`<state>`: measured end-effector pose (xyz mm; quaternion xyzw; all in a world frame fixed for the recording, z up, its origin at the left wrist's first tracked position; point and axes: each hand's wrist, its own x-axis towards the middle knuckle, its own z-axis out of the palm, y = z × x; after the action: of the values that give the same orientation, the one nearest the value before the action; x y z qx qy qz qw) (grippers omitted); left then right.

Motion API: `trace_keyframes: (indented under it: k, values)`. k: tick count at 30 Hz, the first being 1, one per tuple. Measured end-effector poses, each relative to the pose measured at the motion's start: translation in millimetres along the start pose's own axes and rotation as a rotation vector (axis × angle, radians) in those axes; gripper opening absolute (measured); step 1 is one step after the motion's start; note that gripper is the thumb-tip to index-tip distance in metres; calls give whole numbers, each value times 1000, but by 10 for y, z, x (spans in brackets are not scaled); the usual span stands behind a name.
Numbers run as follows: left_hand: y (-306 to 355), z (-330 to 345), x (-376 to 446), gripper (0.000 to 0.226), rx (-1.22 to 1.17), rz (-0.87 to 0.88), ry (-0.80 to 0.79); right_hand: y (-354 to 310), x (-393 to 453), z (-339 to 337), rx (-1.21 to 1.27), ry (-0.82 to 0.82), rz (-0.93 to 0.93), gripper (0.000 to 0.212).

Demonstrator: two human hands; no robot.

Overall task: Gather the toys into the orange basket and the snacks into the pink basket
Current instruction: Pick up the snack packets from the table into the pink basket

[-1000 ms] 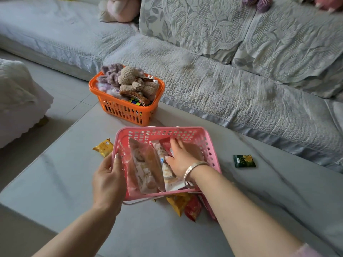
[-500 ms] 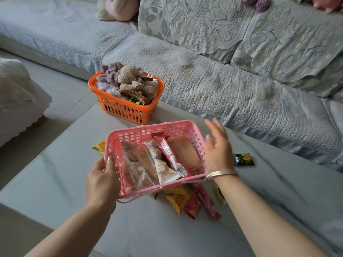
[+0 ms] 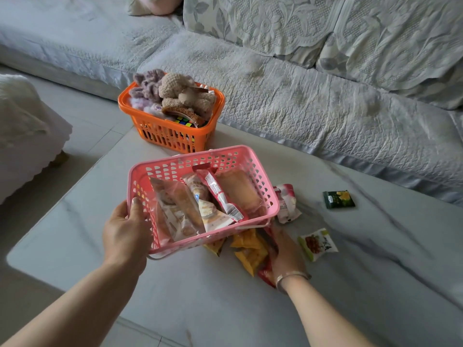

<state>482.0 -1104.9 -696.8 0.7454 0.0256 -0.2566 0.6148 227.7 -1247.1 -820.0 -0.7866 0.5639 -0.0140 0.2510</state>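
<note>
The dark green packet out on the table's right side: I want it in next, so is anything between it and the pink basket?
Partly. The dark green packet lies alone on the table. On the straight line to the pink basket lies a red-and-white snack bag, against its right wall. The basket's top is open, so lifting over clears it.

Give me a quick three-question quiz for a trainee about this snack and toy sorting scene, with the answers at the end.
1. True or false: the orange basket holds snack packets.
2. Which hand grips the pink basket: A) left, B) right, C) both?
3. Fill in: the dark green packet lies alone on the ____, right of the pink basket.

Key:
1. False; it holds plush toys and a puzzle cube.
2. A; the left hand grips its near-left corner, while the right hand reaches among the packets under the basket's edge.
3. table.
</note>
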Motion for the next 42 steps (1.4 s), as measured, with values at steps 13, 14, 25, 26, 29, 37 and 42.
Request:
trace_keyframes:
  k: [13, 14, 25, 26, 29, 37, 42]
  values:
    - [-12, 2, -7, 16, -7, -59, -8, 130, 19, -454, 216, 448, 123, 53]
    - [-12, -3, -17, 16, 0, -57, -4, 117, 24, -574, 238, 479, 152, 52]
    - [36, 76, -88, 28, 122, 1, -57, -1408, 110, -1258, 334, 436, -385, 44]
    - [26, 75, -81, 26, 135, 7, -61, -1513, 138, -1183, 252, 355, -398, 44]
    - [-16, 72, -84, 31, 237, 41, -73, -1641, 193, -964, -103, -39, -373, 46]
    - [64, 46, -171, 86, 429, 36, -137, -1630, 205, -794, -495, -282, -369, 71]
    - [115, 83, -146, 86, 385, 12, -143, -1583, 197, -893, -215, -156, -485, 71]
